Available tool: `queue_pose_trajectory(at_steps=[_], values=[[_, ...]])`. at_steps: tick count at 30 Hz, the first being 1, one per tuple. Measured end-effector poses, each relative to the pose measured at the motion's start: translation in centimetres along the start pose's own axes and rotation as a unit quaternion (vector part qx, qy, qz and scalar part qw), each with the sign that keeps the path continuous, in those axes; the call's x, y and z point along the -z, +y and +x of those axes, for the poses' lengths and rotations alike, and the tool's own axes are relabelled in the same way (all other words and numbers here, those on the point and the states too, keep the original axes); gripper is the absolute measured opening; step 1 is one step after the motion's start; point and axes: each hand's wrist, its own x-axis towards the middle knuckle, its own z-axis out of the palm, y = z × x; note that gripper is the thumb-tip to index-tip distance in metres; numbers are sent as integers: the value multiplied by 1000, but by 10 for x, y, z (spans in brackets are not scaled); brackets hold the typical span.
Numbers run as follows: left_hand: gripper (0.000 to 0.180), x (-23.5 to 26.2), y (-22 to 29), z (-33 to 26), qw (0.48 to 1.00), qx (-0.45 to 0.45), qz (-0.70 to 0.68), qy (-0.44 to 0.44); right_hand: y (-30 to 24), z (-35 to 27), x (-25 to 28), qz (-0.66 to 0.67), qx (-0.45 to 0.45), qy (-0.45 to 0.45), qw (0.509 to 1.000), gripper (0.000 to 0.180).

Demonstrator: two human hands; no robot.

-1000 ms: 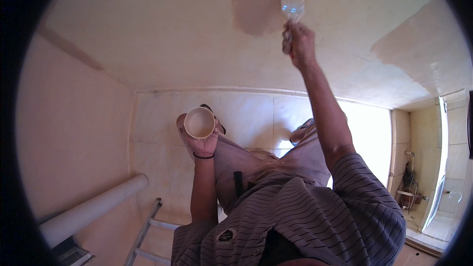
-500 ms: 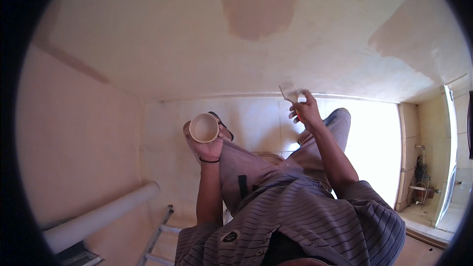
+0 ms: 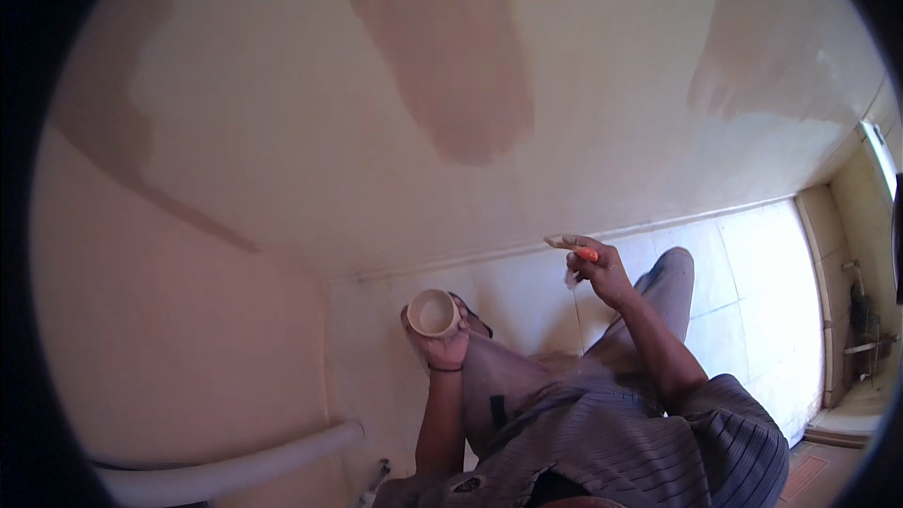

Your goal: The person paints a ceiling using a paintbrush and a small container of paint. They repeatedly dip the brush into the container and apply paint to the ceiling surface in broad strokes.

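Observation:
My left hand [image 3: 442,348] holds a small round cup [image 3: 433,312] from below, its open mouth facing the camera, with pale paint inside. My right hand [image 3: 600,273] grips a paintbrush [image 3: 572,245] with an orange handle, held low at about chest height, the bristle end pointing left. A thin drip hangs below the brush. Both forearms rise from my striped shirt at the lower edge. The wall [image 3: 310,132] in front is cream with a darker, wet-looking brown patch [image 3: 451,66] high in the middle.
More darker patches mark the wall at the upper right [image 3: 762,56] and left [image 3: 113,132]. A pale tiled floor [image 3: 743,282] lies below. A white pipe [image 3: 226,470] runs along the lower left. Pipework [image 3: 861,320] stands in the right corner.
My right hand has come down from the high brown patch on the wall to chest height with the brush. The cup in my left hand has stayed roughly level.

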Motion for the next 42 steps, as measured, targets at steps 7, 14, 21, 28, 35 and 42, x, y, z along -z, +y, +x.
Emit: queue_pose_trajectory(at_steps=[7, 14, 21, 28, 35, 42], values=[[75, 24, 7, 5, 997, 5, 17, -69, 45, 25, 35, -172, 64, 218, 959, 42], [76, 28, 5, 4, 998, -7, -24, -63, 15, 43, 52, 199, -91, 313, 924, 37], [69, 12, 0, 0, 999, -9, -30, 9, -174, 121, 23, 204, 332, 182, 903, 37], [74, 17, 2, 2, 1000, -17, -20, 10, -381, 121, -78, -420, 769, 202, 437, 35], [72, 18, 2, 5, 998, -35, -36, -23, -371, 193, -71, -604, 746, 106, 259, 33], [73, 14, -1, 1, 996, -45, -58, -48, -318, 177, -58, -630, 674, -27, 386, 31]])
